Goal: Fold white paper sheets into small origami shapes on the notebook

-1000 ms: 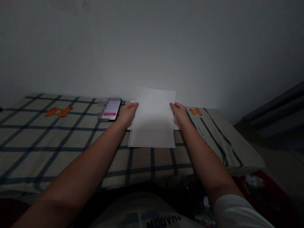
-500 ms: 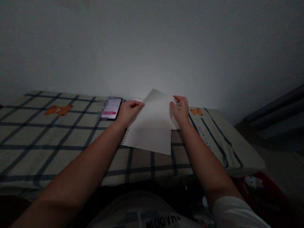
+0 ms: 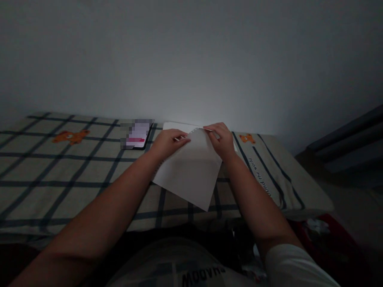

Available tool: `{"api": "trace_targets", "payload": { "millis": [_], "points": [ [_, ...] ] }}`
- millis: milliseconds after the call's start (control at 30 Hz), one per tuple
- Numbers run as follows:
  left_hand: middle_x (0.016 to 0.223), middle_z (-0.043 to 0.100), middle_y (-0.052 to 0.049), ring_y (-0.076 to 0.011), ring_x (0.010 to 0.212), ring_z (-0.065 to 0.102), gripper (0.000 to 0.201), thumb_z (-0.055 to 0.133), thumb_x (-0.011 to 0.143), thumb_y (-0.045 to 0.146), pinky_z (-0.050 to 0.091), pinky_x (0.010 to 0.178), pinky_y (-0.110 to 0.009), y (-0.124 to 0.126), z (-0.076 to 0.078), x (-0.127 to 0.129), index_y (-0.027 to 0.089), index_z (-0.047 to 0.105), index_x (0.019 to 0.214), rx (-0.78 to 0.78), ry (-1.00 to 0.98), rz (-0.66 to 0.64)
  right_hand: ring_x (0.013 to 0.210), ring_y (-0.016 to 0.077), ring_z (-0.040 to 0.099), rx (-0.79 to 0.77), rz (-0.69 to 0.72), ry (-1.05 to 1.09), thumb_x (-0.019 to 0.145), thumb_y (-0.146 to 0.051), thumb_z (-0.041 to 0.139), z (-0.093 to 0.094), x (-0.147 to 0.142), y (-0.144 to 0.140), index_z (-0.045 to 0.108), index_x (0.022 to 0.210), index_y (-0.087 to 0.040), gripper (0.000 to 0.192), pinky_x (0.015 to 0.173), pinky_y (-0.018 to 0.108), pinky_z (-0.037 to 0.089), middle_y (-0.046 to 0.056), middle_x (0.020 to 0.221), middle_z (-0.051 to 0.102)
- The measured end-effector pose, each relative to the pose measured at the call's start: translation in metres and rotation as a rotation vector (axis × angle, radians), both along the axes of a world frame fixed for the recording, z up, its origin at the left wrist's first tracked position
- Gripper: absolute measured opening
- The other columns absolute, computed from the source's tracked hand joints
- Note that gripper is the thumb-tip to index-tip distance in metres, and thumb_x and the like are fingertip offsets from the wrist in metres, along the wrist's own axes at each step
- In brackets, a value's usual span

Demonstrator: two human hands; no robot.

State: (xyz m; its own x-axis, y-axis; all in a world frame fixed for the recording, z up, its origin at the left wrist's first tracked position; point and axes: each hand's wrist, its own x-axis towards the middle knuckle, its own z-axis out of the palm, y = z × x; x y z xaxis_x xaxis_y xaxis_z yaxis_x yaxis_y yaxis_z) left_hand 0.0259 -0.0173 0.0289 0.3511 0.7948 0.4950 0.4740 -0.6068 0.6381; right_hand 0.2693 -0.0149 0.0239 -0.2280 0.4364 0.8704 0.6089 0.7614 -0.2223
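The sheet (image 3: 191, 173) has turned from square-on to cornerwise since a second ago, its top edge now brought down between the hands as if being folded. The left hand (image 3: 169, 144) and right hand (image 3: 220, 140) both pinch that edge. A phone (image 3: 137, 134) lies just left of the left hand on the bed (image 3: 60, 175); another sheet, perhaps, lies beyond the hands, and nothing blocks them.
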Motion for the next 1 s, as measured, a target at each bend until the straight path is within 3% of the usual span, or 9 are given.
{"api": "trace_targets", "payload": {
  "millis": [67, 200, 267, 400, 500, 600, 767, 900, 1000],
  "points": [
    [0.096, 0.081, -0.006, -0.0179, 0.077, 0.070, 0.028, 0.076, 0.084, 0.039, 0.049, 0.069, -0.027, -0.002, 0.008, -0.004, 0.021, 0.082, 0.105, -0.048, 0.113, 0.020, 0.092, 0.0214, 0.071, -0.047, -0.039, 0.143, 0.099, -0.032, 0.055, 0.001, 0.003, 0.003, 0.075, 0.096, -0.026, 0.021, 0.088, 0.040, 0.054, 0.004, 0.093, 0.078],
    [0.083, 0.079, -0.006, -0.0200, 0.073, 0.070, 0.026, 0.068, 0.089, 0.042, 0.047, 0.066, -0.029, -0.010, 0.035, -0.012, 0.021, 0.084, 0.091, -0.031, 0.247, 0.113, 0.091, 0.0200, 0.069, -0.111, -0.078, 0.439, 0.095, -0.045, 0.062, 0.007, 0.015, 0.011, 0.072, 0.092, -0.024, 0.024, 0.089, 0.038, 0.054, 0.004, 0.091, 0.073],
    [0.088, 0.080, -0.005, -0.0204, 0.077, 0.071, 0.022, 0.067, 0.090, 0.036, 0.050, 0.070, -0.030, -0.016, 0.054, -0.015, 0.023, 0.084, 0.095, 0.100, 0.226, 0.164, 0.086, 0.0187, 0.067, -0.118, -0.082, 0.517, 0.094, -0.050, 0.063, 0.015, 0.022, 0.012, 0.069, 0.089, -0.024, 0.027, 0.084, 0.037, 0.055, 0.002, 0.085, 0.069],
    [0.101, 0.081, -0.003, -0.0210, 0.095, 0.073, 0.021, 0.063, 0.096, 0.036, 0.053, 0.087, -0.034, -0.029, 0.093, -0.014, 0.027, 0.081, 0.100, 0.557, 0.107, 0.227, 0.088, 0.0184, 0.067, 0.029, -0.035, 0.505, 0.093, -0.047, 0.066, 0.045, 0.035, 0.001, 0.066, 0.088, -0.026, 0.022, 0.082, 0.036, 0.055, 0.003, 0.091, 0.068],
    [0.105, 0.081, -0.005, -0.0212, 0.100, 0.073, 0.024, 0.059, 0.100, 0.037, 0.054, 0.090, -0.038, -0.035, 0.103, -0.013, 0.026, 0.080, 0.102, 0.780, 0.118, 0.200, 0.090, 0.0189, 0.067, 0.172, 0.034, 0.399, 0.089, -0.031, 0.072, 0.062, 0.048, -0.017, 0.070, 0.087, -0.024, 0.008, 0.083, 0.037, 0.054, 0.005, 0.090, 0.070],
    [0.098, 0.082, -0.005, -0.0208, 0.091, 0.074, 0.021, 0.060, 0.100, 0.035, 0.056, 0.079, -0.037, -0.038, 0.087, -0.016, 0.026, 0.079, 0.099, 0.929, 0.196, 0.068, 0.093, 0.0198, 0.068, 0.182, -0.023, 0.233, 0.087, -0.021, 0.069, 0.059, 0.063, -0.037, 0.072, 0.088, -0.024, 0.005, 0.088, 0.040, 0.053, 0.005, 0.092, 0.073],
    [0.093, 0.082, 0.000, -0.0166, 0.079, 0.074, 0.009, 0.067, 0.096, 0.024, 0.054, 0.068, -0.030, -0.047, 0.039, -0.027, 0.026, 0.076, 0.099, 1.096, 0.266, -0.037, 0.097, 0.0230, 0.069, 0.008, -0.075, 0.005, 0.082, -0.015, 0.067, 0.021, 0.081, -0.062, 0.075, 0.092, -0.028, 0.019, 0.089, 0.044, 0.054, 0.004, 0.100, 0.075],
    [0.096, 0.081, -0.004, -0.0175, 0.080, 0.074, 0.011, 0.070, 0.095, 0.021, 0.054, 0.066, -0.030, -0.054, 0.014, -0.035, 0.020, 0.073, 0.105, 1.085, 0.285, -0.148, 0.097, 0.0234, 0.069, -0.134, -0.074, -0.044, 0.090, -0.021, 0.064, -0.007, 0.088, -0.069, 0.076, 0.094, -0.026, 0.014, 0.090, 0.044, 0.054, 0.007, 0.098, 0.074],
    [0.102, 0.081, -0.003, -0.0166, 0.085, 0.074, 0.016, 0.059, 0.102, 0.026, 0.053, 0.068, -0.029, -0.054, 0.002, -0.039, 0.023, 0.074, 0.104, 0.986, 0.455, -0.188, 0.100, 0.0241, 0.069, -0.241, -0.067, -0.146, 0.094, -0.023, 0.061, -0.018, 0.094, -0.070, 0.077, 0.093, -0.024, 0.016, 0.092, 0.045, 0.054, 0.009, 0.102, 0.075]
  ]
}}
